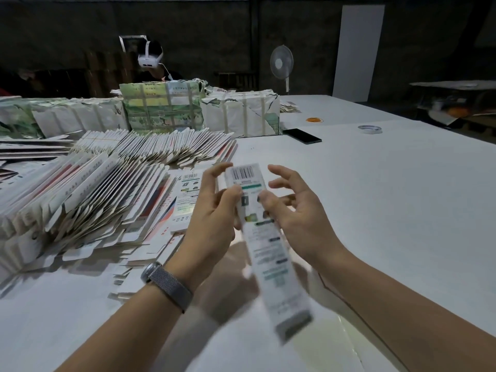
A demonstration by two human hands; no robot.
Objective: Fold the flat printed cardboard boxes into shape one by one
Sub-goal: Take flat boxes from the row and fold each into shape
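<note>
Head view, one frame. A long narrow printed box (264,237) is being held up above the white table (389,197), between the two hands, its barcode end pointing away and its near end blurred, tilting toward the lower right. The left hand (214,208) is gripping the box along its left edge, fingers curling behind the upper end and thumb pressing on the printed face. The right hand (292,208) is sitting at the box's right edge with its thumb tip touching the printed face; its fingers are spreading loosely, half curled, apart from the cardboard. Whether the box is flat or already opened into shape: cannot tell, motion blur.

A grey mesh watch band (167,284) is showing on the left wrist.

Left of the hands, fanned rows of flat boxes (88,194) are lying on the table, edges leaning. Behind them, wrapped bundles (161,108) are standing. Further right on the table: a dark phone (302,136), a tape roll (369,129), orange rubber bands (314,120). A standing fan (281,63) is at the far edge. A person wearing a white headset (149,56) is sitting behind the bundles
</note>
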